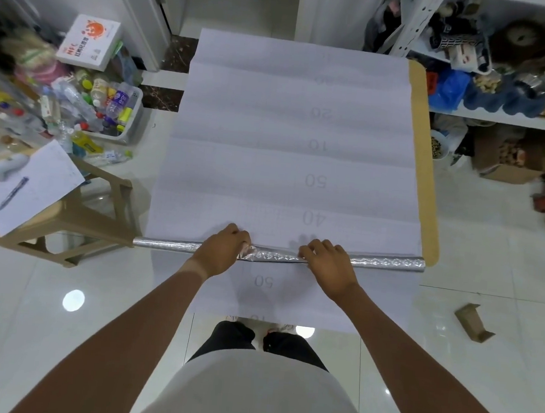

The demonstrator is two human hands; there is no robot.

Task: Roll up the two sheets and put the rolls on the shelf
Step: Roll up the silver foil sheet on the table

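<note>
A long white sheet (289, 142) with faint grey numbers lies flat on the floor, stretching away from me. Its near part is wound into a thin silver roll (387, 262) lying crosswise. My left hand (223, 249) and my right hand (325, 262) both grip the middle of this roll, fingers curled over its far side. A second white sheet (267, 290) lies under the roll, reaching to my feet. A tan sheet (425, 172) shows along the right edge of the white one. The shelf (500, 116) stands at the far right, crowded with things.
A beige stool (77, 220) with paper and a pen stands at left. Behind it is a bin of plastic bottles (99, 108). Cardboard boxes (509, 159) sit under the shelf, and a cardboard scrap (472, 321) lies on the glossy tile at right.
</note>
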